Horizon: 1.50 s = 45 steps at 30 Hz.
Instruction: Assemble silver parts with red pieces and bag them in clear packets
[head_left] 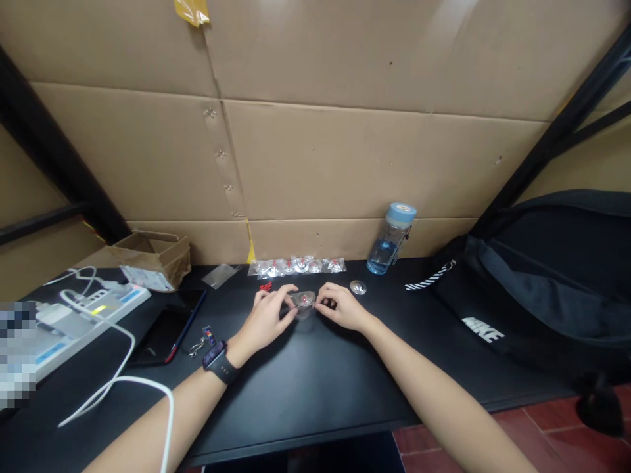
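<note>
Between my hands, just above the black tabletop, is a small round silver disc point(305, 300) with a red mark in its middle. It looks partly clear or wrapped in clear film; I cannot make out which. My left hand point(266, 318), with a dark watch on the wrist, grips its left edge between thumb and fingers. At the right edge, my right hand point(344, 307) pinches with thumb and index finger, the other fingers curled. Another silver disc point(358, 287) lies beside my right hand. A small red item point(266, 287) lies behind my left hand.
Several silver discs in clear packets point(300, 265) line the back edge. Nearby are a clear bag point(220, 276), a blue-lidded bottle point(392, 238), a black backpack point(542, 282) at right, and a tablet point(170, 325), cardboard box point(152, 256) and power strip point(93, 328) with white cables at left.
</note>
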Each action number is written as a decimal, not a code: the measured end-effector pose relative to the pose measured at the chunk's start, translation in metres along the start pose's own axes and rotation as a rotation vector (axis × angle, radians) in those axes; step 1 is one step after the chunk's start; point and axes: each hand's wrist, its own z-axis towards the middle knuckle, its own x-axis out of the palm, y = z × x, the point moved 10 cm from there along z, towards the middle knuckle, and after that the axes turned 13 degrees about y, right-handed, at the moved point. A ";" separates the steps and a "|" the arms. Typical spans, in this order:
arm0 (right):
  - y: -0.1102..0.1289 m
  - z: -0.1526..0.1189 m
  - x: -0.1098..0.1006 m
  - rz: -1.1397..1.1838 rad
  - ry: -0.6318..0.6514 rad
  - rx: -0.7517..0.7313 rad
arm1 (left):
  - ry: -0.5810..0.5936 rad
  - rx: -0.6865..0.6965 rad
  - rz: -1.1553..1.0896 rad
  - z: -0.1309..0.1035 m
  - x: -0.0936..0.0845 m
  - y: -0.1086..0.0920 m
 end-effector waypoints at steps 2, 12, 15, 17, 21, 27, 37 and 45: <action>0.000 0.000 -0.001 -0.022 -0.006 0.006 | 0.000 -0.016 -0.005 0.000 -0.001 0.002; -0.015 0.001 0.001 0.040 -0.023 0.045 | 0.003 -0.057 -0.098 0.002 0.001 0.005; -0.010 0.000 0.002 0.011 -0.007 0.028 | 0.013 -0.049 -0.048 0.003 0.005 0.004; -0.004 -0.001 0.002 -0.011 0.008 0.005 | 0.011 -0.049 -0.041 0.004 0.006 0.005; 0.001 -0.001 0.003 -0.024 0.050 -0.018 | 0.018 -0.021 -0.059 0.004 0.004 0.002; -0.018 0.001 -0.001 0.072 0.018 0.081 | 0.005 -0.090 -0.252 0.004 0.006 0.016; -0.031 -0.002 0.004 -0.120 -0.094 0.313 | 0.112 -0.237 -0.170 0.003 0.020 0.021; 0.010 0.001 0.005 -0.334 0.052 0.061 | 0.103 -0.180 0.115 0.002 0.021 0.010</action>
